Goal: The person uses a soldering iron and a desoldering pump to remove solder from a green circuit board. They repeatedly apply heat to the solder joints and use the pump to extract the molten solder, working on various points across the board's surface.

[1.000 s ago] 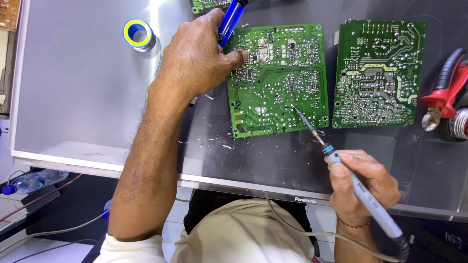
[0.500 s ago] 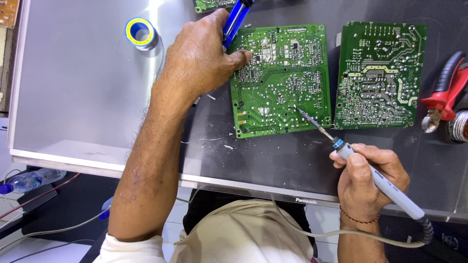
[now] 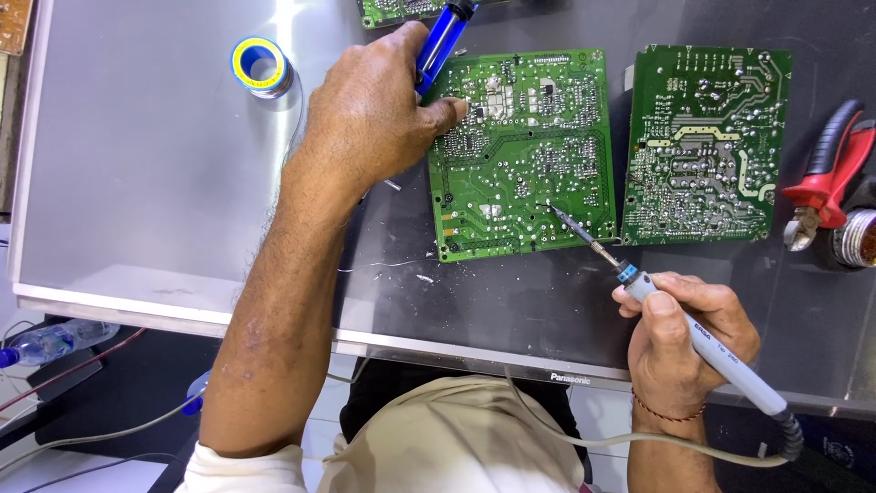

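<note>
Right hand (image 3: 683, 338) at 4 o'clock, fingers closed around grey soldering iron (image 3: 703, 342), pen grip. Since a second ago tip has advanced up-left; now touching solder side of centre green circuit board (image 3: 520, 151), lower right area. Judgement: joint being heated. Left hand (image 3: 374, 114) at 11 o'clock, unchanged, closed on blue desoldering pump (image 3: 443, 41), thumb pinning board's left edge. Second green board (image 3: 707, 141) just beside, at 2 o'clock. Solder spool (image 3: 258, 66) at 10 o'clock. Red pliers (image 3: 835, 169) at 3 o'clock.
</note>
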